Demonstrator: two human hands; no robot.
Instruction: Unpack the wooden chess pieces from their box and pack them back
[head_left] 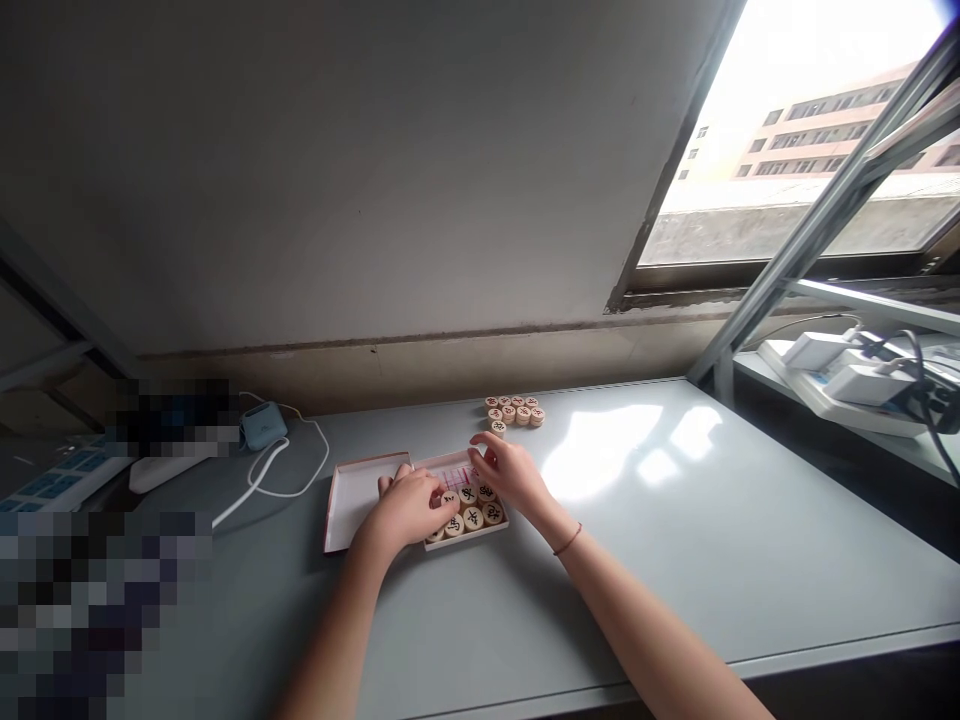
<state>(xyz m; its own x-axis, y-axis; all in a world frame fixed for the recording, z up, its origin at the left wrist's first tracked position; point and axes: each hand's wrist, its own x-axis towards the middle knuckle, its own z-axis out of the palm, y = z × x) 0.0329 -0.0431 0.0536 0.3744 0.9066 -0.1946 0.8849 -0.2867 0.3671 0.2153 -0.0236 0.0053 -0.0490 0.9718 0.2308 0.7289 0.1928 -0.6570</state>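
An open shallow box (pixel 504 527) on the desk holds several round wooden Chinese chess pieces (pixel 472 518) with dark characters. My left hand (pixel 409 507) rests over the box's left part, its thumb and forefinger closed around a Chinese chess piece (pixel 450 498); its other fingertips are partly hidden. Over the box's far right corner is my right hand (pixel 514 472), thumb and forefinger curved but apart, with nothing visible between them. Just beyond it, more Chinese chess pieces (pixel 523 413) with red characters stand in stacked rows, and a dark-lettered piece (pixel 497 427) sits in front.
The box lid (pixel 360 500) lies inside up to the left. A white cable (pixel 304 492) and a small blue device (pixel 262 426) are farther left. Metal frame posts (pixel 724 375) border the grey desk (pixel 675 590). Chargers and a power strip (pixel 840 385) sit at right.
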